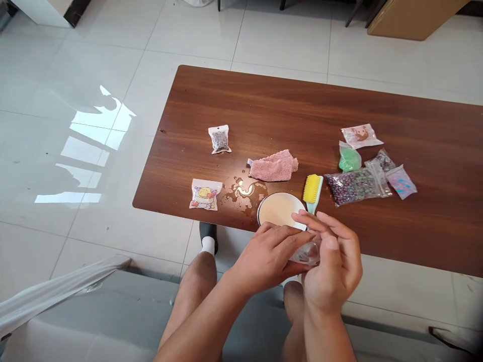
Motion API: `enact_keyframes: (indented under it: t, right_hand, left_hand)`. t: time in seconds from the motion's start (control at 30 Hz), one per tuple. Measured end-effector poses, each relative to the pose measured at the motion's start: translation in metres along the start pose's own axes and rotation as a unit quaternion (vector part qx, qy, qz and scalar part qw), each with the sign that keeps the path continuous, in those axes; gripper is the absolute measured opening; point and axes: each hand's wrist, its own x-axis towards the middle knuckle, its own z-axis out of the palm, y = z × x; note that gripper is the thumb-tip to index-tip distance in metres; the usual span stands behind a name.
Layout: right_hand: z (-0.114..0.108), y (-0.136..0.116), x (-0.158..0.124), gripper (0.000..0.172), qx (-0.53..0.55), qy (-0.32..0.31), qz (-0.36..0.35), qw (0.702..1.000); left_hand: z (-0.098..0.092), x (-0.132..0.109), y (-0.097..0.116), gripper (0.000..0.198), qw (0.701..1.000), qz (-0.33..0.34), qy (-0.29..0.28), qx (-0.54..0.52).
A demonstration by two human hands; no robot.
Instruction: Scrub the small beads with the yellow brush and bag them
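My left hand and my right hand meet above the table's front edge, both closed around a small clear plastic object, which they partly hide. Just beyond my left fingers stands a round white-rimmed dish holding a beige substance. A yellow-bristled brush with a teal handle lies close to my right fingertips, its lower end behind them. Both hands are over the near edge of the brown wood-grain table.
A pink towel, spilled brown liquid and a printed sachet lie left of the brush. Another sachet lies behind them. Several bead bags lie to the right. Tiled floor surrounds the table, and my knees are below it.
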Motion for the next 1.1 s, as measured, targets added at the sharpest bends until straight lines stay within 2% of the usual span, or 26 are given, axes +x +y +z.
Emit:
enact_keyframes:
  t: [0.17, 0.3, 0.4, 0.5, 0.6, 0.67, 0.73, 0.8, 0.93, 1.1]
  right_hand:
    - [-0.005, 0.004, 0.007, 0.029, 0.081, 0.008, 0.03, 0.996]
    - [-0.014, 0.019, 0.023, 0.024, 0.107, 0.034, 0.046, 0.993]
    - [-0.023, 0.032, 0.034, 0.023, 0.106, 0.047, 0.077, 0.99]
    - [-0.033, 0.04, 0.041, 0.024, 0.097, 0.058, 0.104, 0.988]
    - [-0.044, 0.047, 0.045, 0.027, 0.02, 0.053, 0.117, 0.992]
    - [-0.053, 0.053, 0.047, 0.03, -0.098, 0.032, 0.117, 0.988]
    - [-0.062, 0.06, 0.05, 0.033, -0.232, -0.012, 0.116, 0.966]
    - [-0.07, 0.066, 0.053, 0.034, -0.32, -0.058, 0.119, 0.938]
    - [-0.079, 0.074, 0.056, 0.035, -0.374, -0.113, 0.128, 0.912]
    - [-0.081, 0.074, 0.055, 0.042, -0.427, -0.16, 0.136, 0.88]
  left_hand:
    - [-0.004, -0.002, -0.003, 0.055, 0.999, -0.024, 0.014, -0.041]
    - [-0.022, -0.009, -0.017, 0.056, 0.989, -0.108, 0.074, -0.075]
    - [-0.037, -0.014, -0.035, 0.053, 0.975, -0.164, 0.147, -0.024]
    - [-0.043, -0.011, -0.056, 0.048, 0.96, -0.21, 0.175, 0.057]
    - [-0.041, 0.0, -0.077, 0.047, 0.942, -0.257, 0.196, 0.092]
    - [-0.037, 0.006, -0.089, 0.047, 0.929, -0.289, 0.209, 0.1]
    - [-0.034, 0.011, -0.098, 0.05, 0.918, -0.315, 0.221, 0.097]
    - [-0.031, 0.015, -0.105, 0.056, 0.908, -0.339, 0.233, 0.078]
    - [-0.023, 0.022, -0.11, 0.062, 0.892, -0.377, 0.25, 0.019]
    - [-0.01, 0.037, -0.104, 0.064, 0.901, -0.356, 0.245, -0.031]
